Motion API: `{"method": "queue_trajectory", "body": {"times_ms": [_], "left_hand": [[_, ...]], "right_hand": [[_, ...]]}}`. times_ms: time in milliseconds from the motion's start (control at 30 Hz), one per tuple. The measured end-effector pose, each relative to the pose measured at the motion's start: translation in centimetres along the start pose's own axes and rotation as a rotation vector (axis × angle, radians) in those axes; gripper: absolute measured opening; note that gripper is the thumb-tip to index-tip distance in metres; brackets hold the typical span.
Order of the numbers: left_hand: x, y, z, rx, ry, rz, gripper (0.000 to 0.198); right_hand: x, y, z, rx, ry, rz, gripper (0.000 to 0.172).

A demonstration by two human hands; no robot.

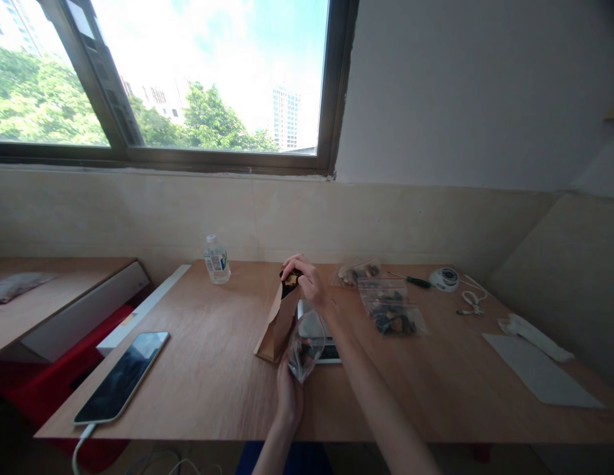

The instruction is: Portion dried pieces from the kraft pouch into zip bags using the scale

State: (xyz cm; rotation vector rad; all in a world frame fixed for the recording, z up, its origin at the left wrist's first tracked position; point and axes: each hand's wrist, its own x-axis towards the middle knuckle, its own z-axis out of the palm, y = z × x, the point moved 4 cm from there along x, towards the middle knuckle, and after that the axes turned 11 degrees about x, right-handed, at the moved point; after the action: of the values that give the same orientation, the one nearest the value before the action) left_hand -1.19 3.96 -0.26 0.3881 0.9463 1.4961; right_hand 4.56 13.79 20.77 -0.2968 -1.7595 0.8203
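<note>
Wooden table [212, 349], pale wall [430, 224], window [228, 66], right hand [307, 280] at paper bag [276, 326]

Your wood table [203, 389] has phone [123, 379] front L, water btl [218, 264] back L, paper bag [276, 330] & wht device [331, 355] mid. On your R: zip bags [396, 322], grn screwdriver [418, 282], wht dome cam [444, 280], coiled cord [471, 303], wht cloth [535, 335] beside grey sheet [541, 375].
</note>
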Motion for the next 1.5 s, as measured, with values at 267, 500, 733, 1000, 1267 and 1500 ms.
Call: {"method": "queue_trajectory", "body": {"times_ms": [267, 500, 733, 1000, 1267, 1500], "left_hand": [[0.0, -0.1, -0.3, 0.015, 0.036, 0.01, 0.029], [0.4, -0.6, -0.7, 0.003, 0.045, -0.001, 0.028], [0.2, -0.4, -0.6, 0.021, 0.039, 0.01, 0.028], [0.4, -0.7, -0.8, 0.004, 0.051, 0.002, 0.029], [0.3, -0.6, -0.7, 0.01, 0.054, 0.002, 0.028], [0.1, -0.3, -0.5, 0.008, 0.053, 0.0, 0.028]], "right_hand": [[-0.3, 0.4, 0.5, -0.091, 0.161, -0.052, 0.03], [-0.7, 1.4, 0.7, -0.159, 0.357, 0.035, 0.038], [-0.4, 2.1, 0.2, 0.028, 0.653, 0.129, 0.05], [-0.6, 2.1, 0.3, 0.042, 0.551, 0.089, 0.056], [-0.5, 2.1, 0.4, 0.054, 0.621, 0.017, 0.052], [-0.6, 2.5, 0.3, 0.053, 0.629, 0.129, 0.055]]}}
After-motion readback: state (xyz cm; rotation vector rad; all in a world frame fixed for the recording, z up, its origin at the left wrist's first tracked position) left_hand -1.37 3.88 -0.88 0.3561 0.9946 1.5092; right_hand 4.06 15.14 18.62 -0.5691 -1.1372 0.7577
